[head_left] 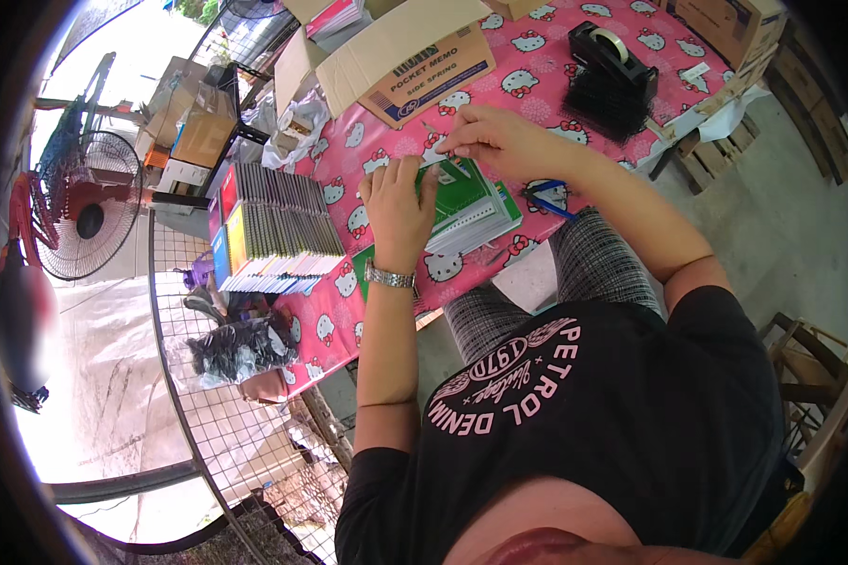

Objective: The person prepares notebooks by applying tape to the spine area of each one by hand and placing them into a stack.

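Green-covered notebooks lie in a small pile on the table in front of me. My left hand, with a metal watch at its wrist, grips the left end of the top notebook, its fingers bent over the far edge. At that far edge my right hand is closed in a pinch, fingertips together. Something thin and pale shows near those fingertips, too small to make out. Blue-handled pliers rest just right of the pile, near the table's front edge.
Tall stacks of spiral notebooks stand at left. An open carton sits at the back. Toward the right are a black tape dispenser and a dark bundle of thin strands. A pink patterned cloth covers the table; a fan stands far left.
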A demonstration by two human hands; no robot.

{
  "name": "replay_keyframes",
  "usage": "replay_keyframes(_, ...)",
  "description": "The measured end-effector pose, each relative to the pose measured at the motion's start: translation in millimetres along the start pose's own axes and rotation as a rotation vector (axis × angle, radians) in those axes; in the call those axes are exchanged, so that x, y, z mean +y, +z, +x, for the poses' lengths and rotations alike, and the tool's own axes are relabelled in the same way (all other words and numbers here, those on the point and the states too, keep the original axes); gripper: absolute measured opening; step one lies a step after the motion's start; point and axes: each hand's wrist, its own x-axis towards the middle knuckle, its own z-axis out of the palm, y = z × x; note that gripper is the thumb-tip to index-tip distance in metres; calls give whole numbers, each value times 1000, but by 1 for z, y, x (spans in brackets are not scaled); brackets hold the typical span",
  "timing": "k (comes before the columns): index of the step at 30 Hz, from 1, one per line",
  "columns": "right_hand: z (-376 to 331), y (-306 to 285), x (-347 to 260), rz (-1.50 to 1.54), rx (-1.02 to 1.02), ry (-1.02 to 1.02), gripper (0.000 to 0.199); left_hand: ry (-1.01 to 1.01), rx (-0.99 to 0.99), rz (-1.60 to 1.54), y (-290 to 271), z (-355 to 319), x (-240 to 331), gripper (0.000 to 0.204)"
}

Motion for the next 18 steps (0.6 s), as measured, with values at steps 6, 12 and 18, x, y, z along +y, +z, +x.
replay_keyframes(6,9,-11,-2,141,-83,126,18,24,23,-27,-1,1,3,19)
replay_keyframes(12,5,-18,-17,-88,-137,55,21,1,-18,-65,-1,5,7,19)
replay_keyframes(18,7,-23,-13,-12,-281,296,27,21,-5,-102,-1,9,18,22)
